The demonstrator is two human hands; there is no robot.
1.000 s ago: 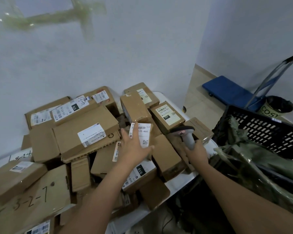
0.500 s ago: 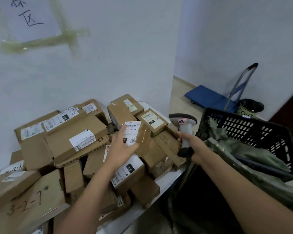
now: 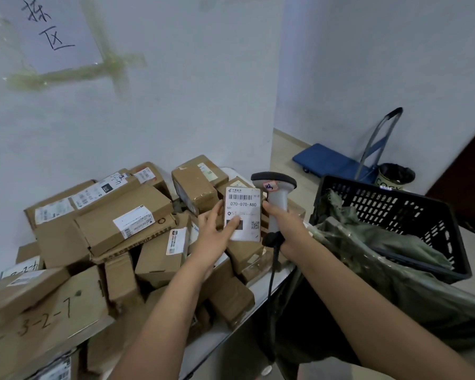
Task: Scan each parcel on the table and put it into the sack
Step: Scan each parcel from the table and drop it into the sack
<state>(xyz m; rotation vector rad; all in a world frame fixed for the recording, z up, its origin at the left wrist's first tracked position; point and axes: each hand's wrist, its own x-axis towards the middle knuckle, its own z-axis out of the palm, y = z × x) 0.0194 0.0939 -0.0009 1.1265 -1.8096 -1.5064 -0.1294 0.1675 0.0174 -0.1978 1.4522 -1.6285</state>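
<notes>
A small cardboard parcel (image 3: 242, 213), its white label facing up, is held above the counter (image 3: 261, 287) of heaped brown boxes, pinched by the left hand (image 3: 215, 233); the right hand (image 3: 284, 224) grips a grey pistol-shaped scanner (image 3: 274, 198) beside a crumpled green sack (image 3: 395, 267).

Boxes (image 3: 126, 223) crowd the bench (image 3: 222, 329) up to the wall, leaving bare only its near edge. The open sack (image 3: 395, 272) stands just right of the bench; the crate (image 3: 395, 209) walls its far side.
</notes>
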